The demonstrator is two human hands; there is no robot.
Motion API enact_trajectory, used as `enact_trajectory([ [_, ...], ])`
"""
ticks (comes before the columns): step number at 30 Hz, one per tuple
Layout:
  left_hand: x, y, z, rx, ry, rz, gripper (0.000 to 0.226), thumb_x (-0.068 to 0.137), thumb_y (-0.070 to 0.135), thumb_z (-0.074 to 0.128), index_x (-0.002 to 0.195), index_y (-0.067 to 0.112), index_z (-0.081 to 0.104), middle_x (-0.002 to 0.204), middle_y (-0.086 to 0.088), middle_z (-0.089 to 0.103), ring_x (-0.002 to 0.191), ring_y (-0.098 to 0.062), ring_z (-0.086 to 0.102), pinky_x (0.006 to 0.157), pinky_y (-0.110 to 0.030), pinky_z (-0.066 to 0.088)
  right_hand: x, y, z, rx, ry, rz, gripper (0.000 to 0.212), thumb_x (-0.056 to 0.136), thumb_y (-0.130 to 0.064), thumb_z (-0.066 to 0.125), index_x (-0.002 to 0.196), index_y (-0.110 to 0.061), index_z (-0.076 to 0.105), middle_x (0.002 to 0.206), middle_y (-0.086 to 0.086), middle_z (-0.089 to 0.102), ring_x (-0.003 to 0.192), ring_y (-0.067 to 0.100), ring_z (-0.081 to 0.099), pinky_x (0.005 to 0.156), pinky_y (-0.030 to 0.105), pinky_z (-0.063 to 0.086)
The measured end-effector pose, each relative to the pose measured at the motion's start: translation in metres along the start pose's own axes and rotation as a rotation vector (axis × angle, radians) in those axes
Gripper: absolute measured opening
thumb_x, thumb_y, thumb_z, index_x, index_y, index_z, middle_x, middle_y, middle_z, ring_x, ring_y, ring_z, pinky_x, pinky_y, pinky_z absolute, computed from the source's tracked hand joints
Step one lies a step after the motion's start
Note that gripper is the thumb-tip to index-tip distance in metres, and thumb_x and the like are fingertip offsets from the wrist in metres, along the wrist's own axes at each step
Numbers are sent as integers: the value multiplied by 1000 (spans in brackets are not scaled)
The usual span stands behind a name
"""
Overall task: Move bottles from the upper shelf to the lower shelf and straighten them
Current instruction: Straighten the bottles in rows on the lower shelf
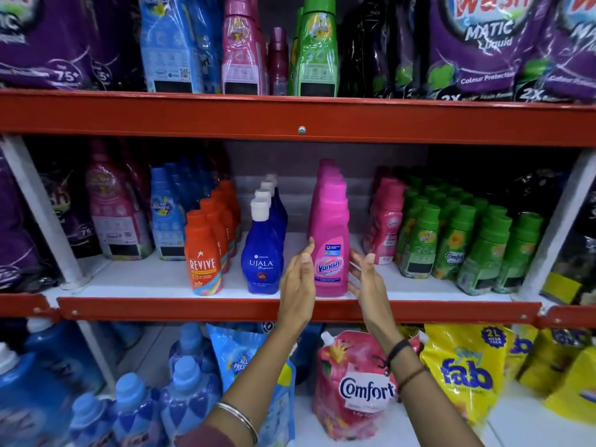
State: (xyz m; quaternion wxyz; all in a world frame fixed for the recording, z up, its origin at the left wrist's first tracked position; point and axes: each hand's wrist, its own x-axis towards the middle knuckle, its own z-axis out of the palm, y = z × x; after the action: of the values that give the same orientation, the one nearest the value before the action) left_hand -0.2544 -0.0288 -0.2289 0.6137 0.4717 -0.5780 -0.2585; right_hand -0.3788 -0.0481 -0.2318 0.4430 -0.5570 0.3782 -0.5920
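A pink Vanish bottle (330,240) stands upright at the front of the middle shelf (290,309), heading a row of the same pink bottles. My left hand (298,282) is flat and open just left of it, fingertips near its side. My right hand (367,279) is open just to its right, fingers spread close to the bottle. Neither hand grips it. On the upper shelf (290,119) stand a pink bottle (243,50), a small maroon bottle (278,59) and a green bottle (317,50).
Blue Ujala bottles (263,253) and orange Revive bottles (203,256) stand in rows left of the Vanish row. Small pink (383,230) and green Comfort bottles (451,243) fill the right. Below are a pink Comfort pouch (351,385), yellow Fab packs (464,369) and blue bottles (180,391).
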Motion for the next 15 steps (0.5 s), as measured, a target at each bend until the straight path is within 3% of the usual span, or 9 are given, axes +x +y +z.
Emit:
enact_trajectory([
  [3,1,-2,-1,-4,-8,-1,56,94,52,20,139,30,44,137,18,43,124,3,38,103,-14,30,-2,-1,0,-3,11,-3,58,79,-71,25,121,-38,46,129,-4,52,109,5,57,83,16,47],
  [5,1,-5,-2,-17,-22,-11,53,97,56,19,139,36,44,140,15,44,127,0,40,108,-23,33,-5,-1,3,-3,62,-14,57,81,-69,25,121,-35,47,131,-2,53,115,8,56,88,18,45],
  [9,-9,-7,-9,-20,64,100,44,93,60,20,127,48,45,143,11,46,136,-5,36,115,-31,29,-27,2,24,-29,284,-207,35,96,-50,35,118,-30,55,127,2,57,112,-6,54,86,7,44],
  [12,-16,-8,-26,-90,249,240,40,97,47,25,125,37,52,138,2,52,133,-12,43,111,-36,35,-43,8,49,-24,244,-378,38,92,-43,37,114,-25,62,120,-1,62,116,3,55,99,20,43],
  [15,-9,-15,-52,-78,374,271,39,98,44,24,122,35,54,132,-2,54,127,-11,46,109,-37,35,-41,13,79,-19,94,-334,47,90,-56,36,120,-29,59,129,-3,60,127,10,50,109,31,36],
])
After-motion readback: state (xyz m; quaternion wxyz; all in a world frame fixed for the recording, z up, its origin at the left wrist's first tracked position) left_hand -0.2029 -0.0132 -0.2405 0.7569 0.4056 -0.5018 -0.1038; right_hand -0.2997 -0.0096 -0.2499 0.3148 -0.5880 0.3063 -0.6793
